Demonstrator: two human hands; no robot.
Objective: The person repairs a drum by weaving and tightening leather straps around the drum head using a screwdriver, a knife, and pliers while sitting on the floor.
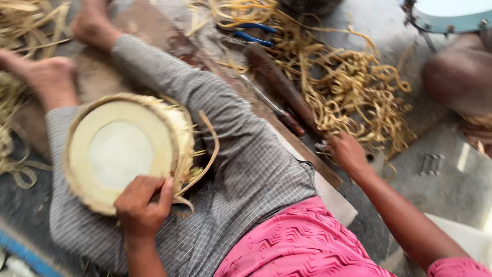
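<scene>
At lower left of the frame, the left hand [141, 205] had its grip clamped on the round drum [120, 149] resting on the lap. At center right, the right hand [346, 153] pinched small metal pieces [323, 147], beside cane strips [353, 92].

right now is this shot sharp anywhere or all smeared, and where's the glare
Head view: motion blur smears nearly everything, worst on the heap of pale yellow cane strips and the blue-handled pliers; the round woven cane basket base under the left hand is soft too; daylight washes out the grey floor at right.
</scene>
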